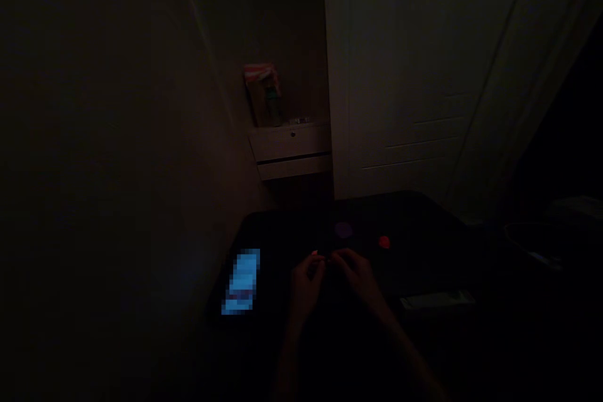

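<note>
The scene is very dark. Over a black table, my left hand and my right hand meet almost fingertip to fingertip. Both are closed in a pinch around something tiny and dark between them, too dim to name. A small bright pinkish-red piece shows at the left fingertips; whether it is held or lies behind them I cannot tell. Just beyond the hands is a round, flat purple thing. To the right of it lies a small red lump.
At the table's left, a lit screen appears as blue blocks. A pale flat rectangular object lies front right. Behind the table stand a drawer unit with a bag on it, and a pale panelled door. A wall borders the left.
</note>
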{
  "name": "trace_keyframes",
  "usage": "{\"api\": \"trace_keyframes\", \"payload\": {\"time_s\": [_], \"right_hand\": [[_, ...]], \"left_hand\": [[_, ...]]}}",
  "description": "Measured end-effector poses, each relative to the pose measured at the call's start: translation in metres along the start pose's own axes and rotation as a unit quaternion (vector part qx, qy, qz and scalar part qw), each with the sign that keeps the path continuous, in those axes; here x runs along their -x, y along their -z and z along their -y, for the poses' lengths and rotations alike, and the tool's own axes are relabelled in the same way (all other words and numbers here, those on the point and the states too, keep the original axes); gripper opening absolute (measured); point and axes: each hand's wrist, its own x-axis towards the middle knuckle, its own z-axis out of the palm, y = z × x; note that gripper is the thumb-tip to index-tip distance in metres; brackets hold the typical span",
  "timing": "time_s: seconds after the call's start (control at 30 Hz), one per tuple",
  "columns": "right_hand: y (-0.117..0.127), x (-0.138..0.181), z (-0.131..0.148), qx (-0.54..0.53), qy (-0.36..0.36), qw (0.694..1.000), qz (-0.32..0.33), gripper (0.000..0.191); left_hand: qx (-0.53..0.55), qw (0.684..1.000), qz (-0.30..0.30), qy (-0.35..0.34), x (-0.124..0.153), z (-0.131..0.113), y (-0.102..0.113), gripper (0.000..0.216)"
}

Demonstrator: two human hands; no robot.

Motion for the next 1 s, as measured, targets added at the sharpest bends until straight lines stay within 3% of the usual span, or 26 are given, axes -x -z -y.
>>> {"api": "trace_keyframes", "payload": {"time_s": [0.4,0.6,0.83,1.0], "right_hand": [[-0.002,0.000,0.007,0.010,-0.018,1.000,-0.011,0.035],[0.000,0.001,0.005,-0.005,-0.003,1.000,0.016,0.034],[-0.003,-0.001,-0.003,-0.007,-0.026,0.999,-0.025,0.046],[-0.002,-0.002,-0.001,-0.009,-0.024,1.000,-0.011,0.037]], "left_hand": [[-0.006,1.000,0.012,-0.005,0.000,0.002,0.001,0.024],[-0.006,1.000,0.013,-0.003,0.000,0.000,0.000,0.027],[-0.009,1.000,0.017,0.001,0.000,0.001,0.000,0.030],[-0.013,1.000,0.012,0.000,0.001,-0.001,0.001,0.030]]}}
